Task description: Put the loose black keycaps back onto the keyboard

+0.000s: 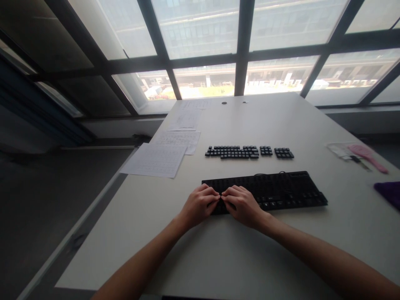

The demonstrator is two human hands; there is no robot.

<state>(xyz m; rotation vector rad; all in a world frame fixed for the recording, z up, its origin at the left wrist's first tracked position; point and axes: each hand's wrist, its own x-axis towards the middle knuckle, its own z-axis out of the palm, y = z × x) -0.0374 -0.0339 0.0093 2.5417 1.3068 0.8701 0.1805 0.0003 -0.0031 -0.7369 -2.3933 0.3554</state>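
A black keyboard (281,189) lies on the white table, with many of its keycaps off and a row of keys still on along its near side. Over its left part, my left hand (203,201) has its fingers pinched together, the tips low against the keyboard. Close beside it, my right hand (240,203) is pinched in the same way, its fingertips almost meeting the left ones. Whatever is between the fingers is too small or hidden to see. Beyond the keyboard, loose black keycaps (233,152) stand in rows, with two smaller groups of keycaps (283,153) to their right.
Several printed sheets of paper (156,160) lie along the table's left side. To the right are a pink hairbrush-shaped item (367,156), a clear plastic bag (339,151), a small dark tool (358,160) and a purple cloth (389,193). Windows stand behind the table (275,121).
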